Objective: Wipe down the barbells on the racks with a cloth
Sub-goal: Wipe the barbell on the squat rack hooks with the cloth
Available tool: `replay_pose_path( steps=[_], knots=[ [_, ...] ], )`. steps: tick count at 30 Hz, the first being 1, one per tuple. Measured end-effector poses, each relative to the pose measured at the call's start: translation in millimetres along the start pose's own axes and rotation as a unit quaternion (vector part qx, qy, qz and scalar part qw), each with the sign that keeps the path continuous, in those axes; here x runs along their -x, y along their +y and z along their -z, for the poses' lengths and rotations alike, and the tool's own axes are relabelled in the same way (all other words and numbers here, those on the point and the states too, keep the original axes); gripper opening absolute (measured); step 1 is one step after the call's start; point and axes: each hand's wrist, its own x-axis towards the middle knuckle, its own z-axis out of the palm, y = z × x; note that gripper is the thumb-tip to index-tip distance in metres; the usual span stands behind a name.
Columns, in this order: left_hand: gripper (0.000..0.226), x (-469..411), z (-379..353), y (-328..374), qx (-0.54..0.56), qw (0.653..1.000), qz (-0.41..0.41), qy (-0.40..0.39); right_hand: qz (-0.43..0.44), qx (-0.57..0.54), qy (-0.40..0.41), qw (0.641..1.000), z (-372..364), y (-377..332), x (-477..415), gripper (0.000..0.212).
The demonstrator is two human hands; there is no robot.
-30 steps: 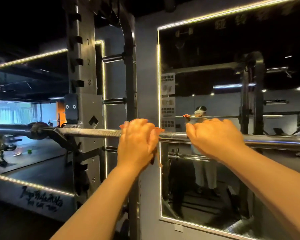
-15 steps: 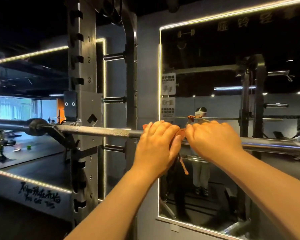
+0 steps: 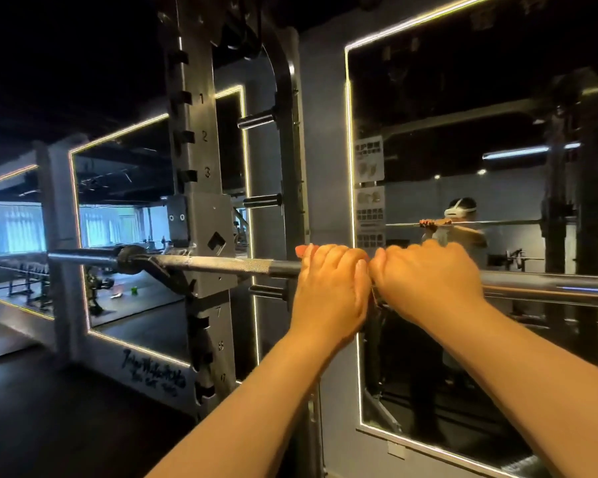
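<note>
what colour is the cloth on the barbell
Orange; the cloth edge shows beside the left hand on the barbell, head view.

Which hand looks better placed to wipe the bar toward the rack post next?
Likely the left hand: an orange bit of cloth peeks out from its grip, and the bar runs uncovered from it to the post. The right hand grips the bar on the far side.

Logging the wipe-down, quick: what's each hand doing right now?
Left hand: gripping the cloth around the barbell.
Right hand: gripping the barbell right beside it.
</note>
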Motion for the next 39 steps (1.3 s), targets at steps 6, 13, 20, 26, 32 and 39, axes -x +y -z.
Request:
replay_pose_path(
  steps=[6, 13, 20, 26, 32, 39],
  knots=[
    [0.033, -9, 16, -53, -0.131, 0.982, 0.123, -0.056, 0.048, 0.028, 0.052, 0.997, -4, 4, 5, 0.047],
    [0.057, 15, -4, -6, 0.011, 0.998, 0.061, -0.005, 0.037, -0.012, 0.009, 0.999, -3, 4, -1, 0.029],
    [0.065, 28, 19, -29, -0.014, 0.997, 0.010, -0.076, 0.070, 0.006, 0.044, 0.997, -1, 6, 7, 0.035],
    [0.049, -63, 23, -9, 0.017, 0.958, 0.219, -0.182, 0.077, 0.015, 0.053, 0.995, -4, 5, 3, 0.032],
    [0.043, -4, -3, -39, -0.007, 0.998, -0.036, 0.050, 0.073, 0.033, 0.040, 0.996, -7, 2, 0, 0.035],
    [0.038, 14, -3, -103, 0.068, 0.980, 0.116, 0.148, 0.052, 0.049, 0.058, 0.996, -8, 2, -1, 0.029]
  ],
)
